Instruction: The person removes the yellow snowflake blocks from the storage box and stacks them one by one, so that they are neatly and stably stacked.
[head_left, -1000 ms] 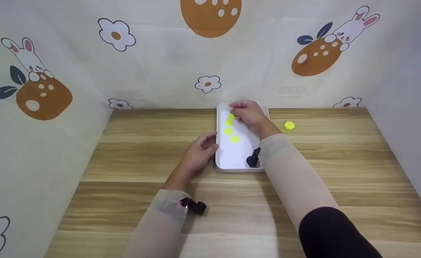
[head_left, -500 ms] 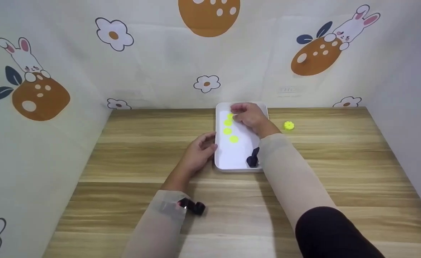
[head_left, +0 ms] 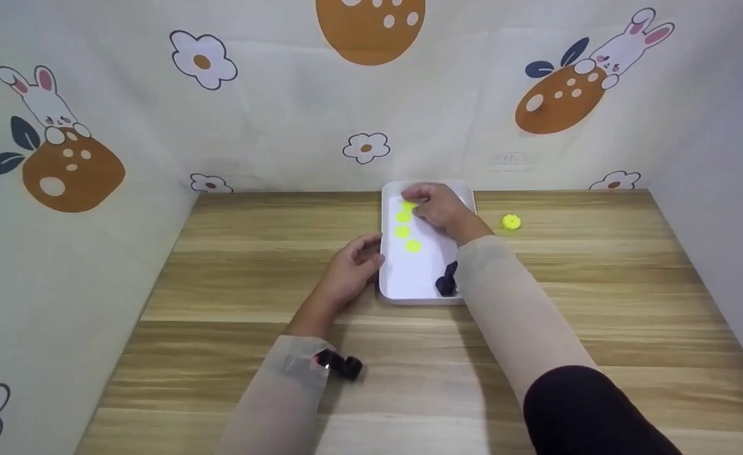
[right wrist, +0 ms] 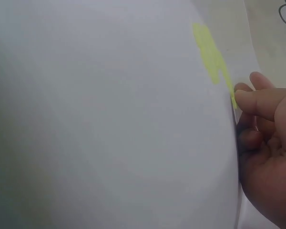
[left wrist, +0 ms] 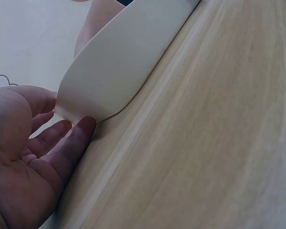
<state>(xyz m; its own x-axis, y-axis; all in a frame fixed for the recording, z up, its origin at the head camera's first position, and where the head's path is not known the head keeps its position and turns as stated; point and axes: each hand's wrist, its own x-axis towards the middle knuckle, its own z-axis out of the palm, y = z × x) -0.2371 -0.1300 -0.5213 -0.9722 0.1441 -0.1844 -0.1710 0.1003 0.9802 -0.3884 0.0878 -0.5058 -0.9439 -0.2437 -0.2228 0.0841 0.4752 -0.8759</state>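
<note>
In the head view, a white tray (head_left: 412, 278) lies on the wooden table with several small bright-yellow discs (head_left: 414, 246) in a loose line along its left half. My right hand (head_left: 440, 208) reaches over the tray's far part. Its thumb and forefinger pinch around the farthest yellow disc (head_left: 408, 206); the right wrist view shows yellow pieces (right wrist: 209, 52) running up to the thumb tip. My left hand (head_left: 350, 268) rests against the tray's left side. Its thumb and fingertips touch the outer wall (left wrist: 105, 71) in the left wrist view, with the fingers relaxed.
A scalloped yellow piece (head_left: 510, 222) lies on the table right of the tray. A patterned cloth wall (head_left: 295, 126) stands just behind the tray. A black wrist camera (head_left: 446, 284) hangs above the tray's near right corner, and another (head_left: 346, 366) hangs from the left wrist.
My right hand's fingers have lowered slightly and closed in around the farthest yellow disc. The left hand, the tray and the other yellow pieces stay put.
</note>
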